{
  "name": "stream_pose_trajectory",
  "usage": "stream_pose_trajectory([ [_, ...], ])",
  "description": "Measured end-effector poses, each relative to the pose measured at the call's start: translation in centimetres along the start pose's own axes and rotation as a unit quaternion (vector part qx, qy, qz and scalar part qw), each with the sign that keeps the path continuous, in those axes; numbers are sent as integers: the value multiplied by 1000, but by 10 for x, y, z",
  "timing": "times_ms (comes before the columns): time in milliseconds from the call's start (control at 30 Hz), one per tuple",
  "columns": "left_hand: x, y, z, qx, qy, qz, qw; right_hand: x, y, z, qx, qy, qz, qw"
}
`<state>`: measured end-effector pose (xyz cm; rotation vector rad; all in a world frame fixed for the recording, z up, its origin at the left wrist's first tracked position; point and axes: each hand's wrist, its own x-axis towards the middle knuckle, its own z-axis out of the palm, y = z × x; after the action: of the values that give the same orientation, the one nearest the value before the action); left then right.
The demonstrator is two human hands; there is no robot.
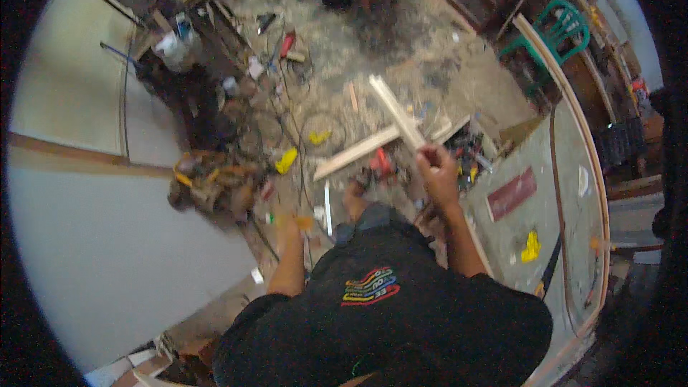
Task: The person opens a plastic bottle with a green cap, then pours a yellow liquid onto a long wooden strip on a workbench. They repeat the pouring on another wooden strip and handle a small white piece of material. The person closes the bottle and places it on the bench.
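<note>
Stretching over the littered floor (494, 75), a pale wood strip (395, 110) has its near end clamped in the right hand (439, 169), while the left hand (288, 228) blurs beside something small and orange, its grip impossible to tell.

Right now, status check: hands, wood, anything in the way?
Right hand pinching wooden strip. Left hand blurred, grip unclear, at orange piece. Close by: second strip, red object.
</note>
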<state>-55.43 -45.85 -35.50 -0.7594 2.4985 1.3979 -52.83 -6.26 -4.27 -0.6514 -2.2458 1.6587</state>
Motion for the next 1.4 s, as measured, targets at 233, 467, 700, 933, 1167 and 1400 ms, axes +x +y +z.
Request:
stream_pose_trajectory([
  [233, 68, 50, 28, 129, -146, -7, 981, 159, -46, 59, -13, -20, -93, 995],
  [467, 202, 132, 21, 171, -157, -18, 972, 272, -72, 97, -35, -54, -70, 995],
  [700, 404, 238, 28, 375, -260, 47, 888, 359, -67, 127, -207, -113, -13, 972],
  [933, 592, 404, 132, 324, -252, 227, 883, 417, -92, 155, -117, 36, 110, 986],
  [1167, 657, 540, 257, 273, -314, 269, 869, 456, -70, 145, -178, 80, 213, 957],
  [1400, 615, 588, 380, 403, -363, 386, 746, 544, -10, 72, -136, 138, 264, 945],
])
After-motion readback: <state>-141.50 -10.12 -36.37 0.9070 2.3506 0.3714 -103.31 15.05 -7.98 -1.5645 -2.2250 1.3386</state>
